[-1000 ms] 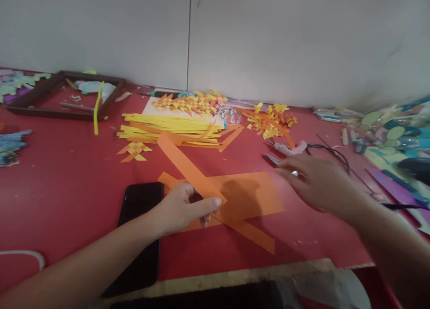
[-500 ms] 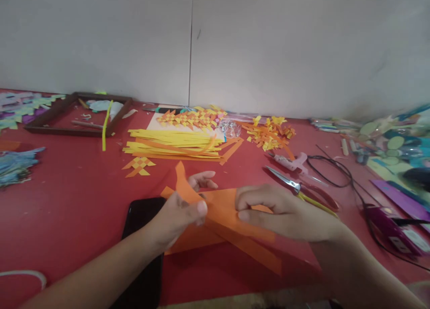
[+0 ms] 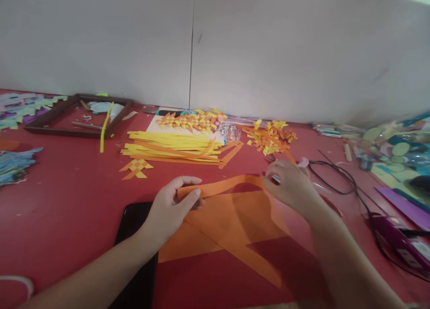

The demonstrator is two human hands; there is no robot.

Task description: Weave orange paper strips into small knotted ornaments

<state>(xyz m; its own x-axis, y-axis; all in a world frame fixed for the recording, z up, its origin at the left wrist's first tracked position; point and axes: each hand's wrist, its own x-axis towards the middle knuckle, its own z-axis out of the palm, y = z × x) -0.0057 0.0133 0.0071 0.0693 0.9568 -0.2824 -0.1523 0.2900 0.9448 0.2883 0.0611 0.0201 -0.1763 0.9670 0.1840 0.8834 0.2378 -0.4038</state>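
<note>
A long orange paper strip [image 3: 223,186] arches over the orange paper sheets on the table. My left hand [image 3: 176,199] is closed on its left end, thumb in front. At the strip's right bend, the fingers of my right hand [image 3: 285,179] are pinched against the paper. Below lie orange paper sheets [image 3: 215,224], one long piece slanting toward the front right. Scissors [image 3: 276,178] lie beneath my right hand, mostly hidden, with a bit of metal showing between the fingers. A black phone [image 3: 139,251] rests under my left forearm.
Yellow strips [image 3: 171,141] lie behind the sheets, beside a woven yellow-orange piece [image 3: 137,168]. Farther back are a woven chain [image 3: 188,119] and a pile of scraps [image 3: 273,136]. A brown frame [image 3: 67,132] stands left. A black cable [image 3: 349,179] curls at right.
My right hand has moved up and right, over the scissors. The strip, curled up at my left hand before, is now stretched between both hands. My left hand has shifted slightly left.
</note>
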